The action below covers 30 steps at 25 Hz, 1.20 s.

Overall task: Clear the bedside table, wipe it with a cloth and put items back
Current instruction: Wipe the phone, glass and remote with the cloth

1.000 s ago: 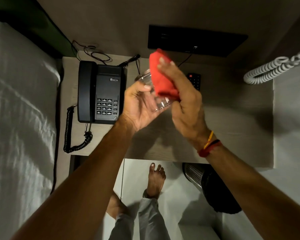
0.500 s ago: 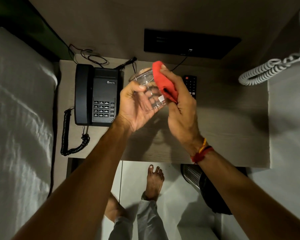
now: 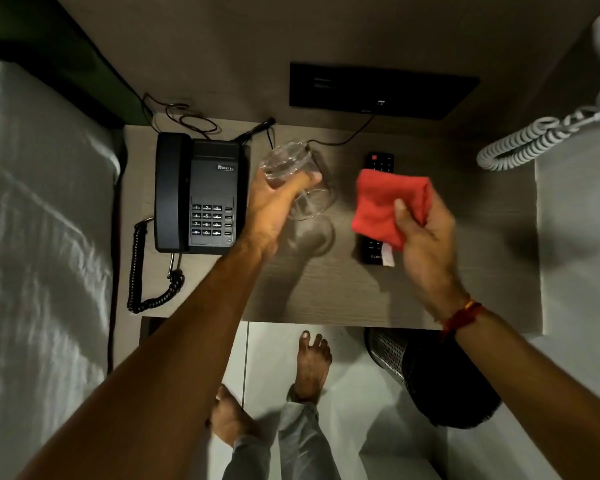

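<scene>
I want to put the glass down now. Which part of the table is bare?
The table is bare between the remote and its right edge, and along the front edge. It looks bare between the phone and the remote, under the glass in the left hand. The back left corner is crowded with cables.

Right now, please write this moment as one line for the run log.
left hand holds clear glass | right hand holds red cloth apart from glass | phone, remote on table

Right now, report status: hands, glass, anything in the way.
Left hand grips glass above table. Right hand holds red cloth, apart from glass. Phone and remote on table.
</scene>
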Motion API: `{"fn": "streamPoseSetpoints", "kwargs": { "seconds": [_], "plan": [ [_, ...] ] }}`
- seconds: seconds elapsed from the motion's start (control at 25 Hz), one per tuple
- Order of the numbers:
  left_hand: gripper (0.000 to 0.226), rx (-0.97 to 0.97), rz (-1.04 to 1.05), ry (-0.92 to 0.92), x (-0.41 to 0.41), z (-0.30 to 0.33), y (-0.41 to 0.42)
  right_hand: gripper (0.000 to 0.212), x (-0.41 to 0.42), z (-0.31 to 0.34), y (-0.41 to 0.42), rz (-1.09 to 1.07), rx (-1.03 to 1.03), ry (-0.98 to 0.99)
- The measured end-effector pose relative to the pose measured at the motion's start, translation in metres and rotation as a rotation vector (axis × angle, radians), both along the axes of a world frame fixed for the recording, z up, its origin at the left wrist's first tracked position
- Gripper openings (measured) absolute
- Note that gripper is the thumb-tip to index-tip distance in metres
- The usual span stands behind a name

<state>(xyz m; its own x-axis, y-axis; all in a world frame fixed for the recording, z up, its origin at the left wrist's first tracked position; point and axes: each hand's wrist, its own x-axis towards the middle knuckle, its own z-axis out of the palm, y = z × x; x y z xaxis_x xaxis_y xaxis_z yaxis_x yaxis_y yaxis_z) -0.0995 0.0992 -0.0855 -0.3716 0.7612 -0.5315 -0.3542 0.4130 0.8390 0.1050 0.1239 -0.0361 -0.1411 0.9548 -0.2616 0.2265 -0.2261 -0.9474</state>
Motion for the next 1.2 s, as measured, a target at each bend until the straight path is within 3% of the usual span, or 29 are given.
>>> {"fn": "streamPoseSetpoints", "kwargs": {
  "seconds": [0.12,0.2,0.24,0.32,0.48,0.6,0.64,0.72,0.76,0.84,0.96,1.08,1.2],
  "plan": [
    [0.079,0.027,-0.109,0.248,0.010,-0.009,0.005,0.031,0.018,-0.015,0.022,-0.301,-0.076,-0.011],
    [0.072,0.019,-0.098,0.191,0.016,-0.018,0.009,0.033,0.026,-0.020,0.032,-0.398,-0.080,-0.015],
    [0.060,0.004,-0.041,0.072,0.020,-0.019,0.010,0.034,0.029,-0.023,0.035,-0.414,-0.080,-0.039],
    [0.048,-0.017,0.000,-0.024,0.026,-0.020,0.010,0.032,0.035,-0.030,0.039,-0.377,-0.040,-0.107],
    [0.062,0.001,-0.012,0.088,0.026,-0.025,0.010,0.025,0.045,-0.046,0.038,-0.152,0.116,-0.308],
    [0.041,-0.031,0.048,-0.081,0.026,-0.018,0.010,0.030,0.052,-0.053,0.039,-0.117,0.132,-0.353],
    [0.046,-0.058,-0.016,0.024,0.025,-0.016,0.010,0.030,0.054,-0.054,0.039,-0.119,0.126,-0.361],
    [0.082,0.006,-0.245,0.535,0.024,-0.007,0.011,0.031,0.058,-0.058,0.042,-0.128,0.104,-0.380],
    [0.088,0.080,-0.320,0.740,0.030,-0.002,0.015,0.032,0.059,-0.059,0.042,-0.123,0.093,-0.387],
    [0.071,0.225,-0.399,0.882,0.061,0.011,0.024,0.034,0.058,-0.061,0.042,-0.080,0.065,-0.365],
    [0.060,0.100,-0.441,0.663,0.123,-0.003,0.036,0.042,0.052,-0.061,0.039,0.058,0.012,-0.407],
    [0.059,-0.180,-0.214,0.423,0.146,-0.037,0.048,0.057,0.043,-0.064,0.034,0.103,-0.013,-0.533],
    [0.037,-0.240,0.018,0.050,0.152,-0.053,0.058,0.059,0.039,-0.070,0.030,0.110,-0.045,-0.564]
  ]
}}
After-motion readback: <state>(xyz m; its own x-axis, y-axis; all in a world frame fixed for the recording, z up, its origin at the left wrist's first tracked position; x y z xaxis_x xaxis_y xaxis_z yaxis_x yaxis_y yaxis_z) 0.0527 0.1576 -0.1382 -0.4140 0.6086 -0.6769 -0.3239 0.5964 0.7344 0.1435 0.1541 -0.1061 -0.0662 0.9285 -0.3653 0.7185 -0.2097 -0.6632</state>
